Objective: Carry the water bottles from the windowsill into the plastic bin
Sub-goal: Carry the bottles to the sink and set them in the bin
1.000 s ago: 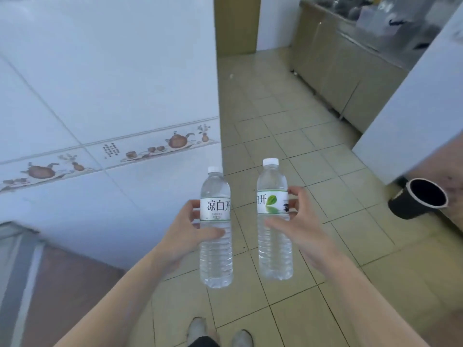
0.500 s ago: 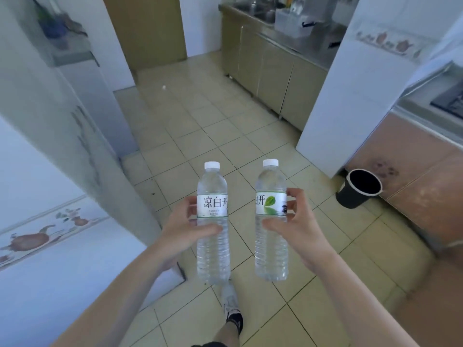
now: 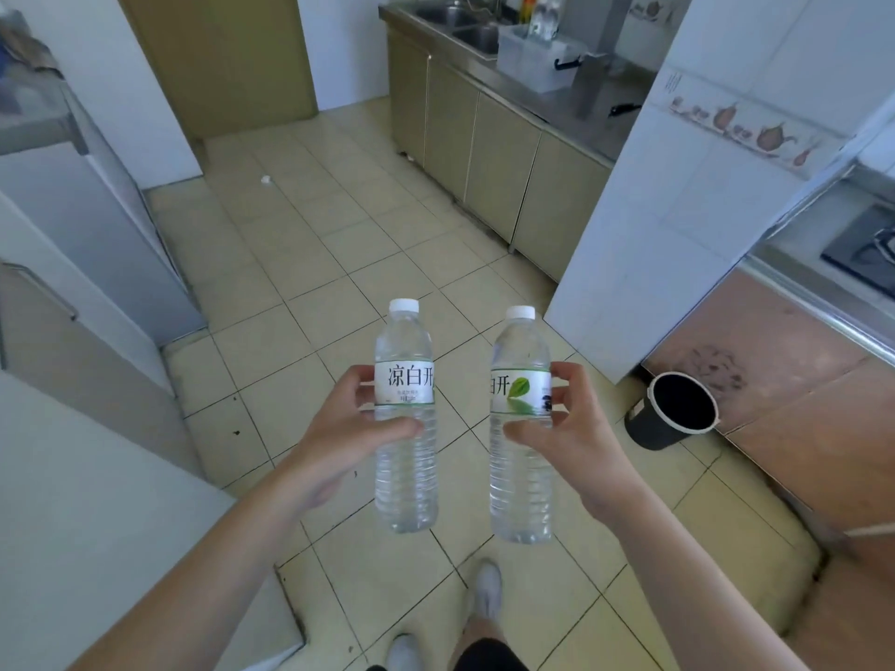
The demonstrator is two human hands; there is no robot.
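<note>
Two clear water bottles with white caps and white labels are carried upright in front of me above the tiled floor. My left hand (image 3: 348, 428) grips the left bottle (image 3: 406, 467) around its label. My right hand (image 3: 571, 428) grips the right bottle (image 3: 520, 477), whose label shows a green leaf. A clear plastic bin (image 3: 530, 60) stands on the steel counter beside the sink, far ahead on the right. The windowsill is out of view.
A black bucket (image 3: 671, 414) stands on the floor at the right, by a white tiled pillar (image 3: 644, 225). Beige cabinets (image 3: 484, 147) line the right side under the sink (image 3: 455, 21). A grey appliance (image 3: 111, 234) and white wall are on the left. A stove (image 3: 867, 249) sits at right.
The view has swung right from the white tiled wall toward the kitchen, and I have stepped forward. Both hands hold the bottles as before.
</note>
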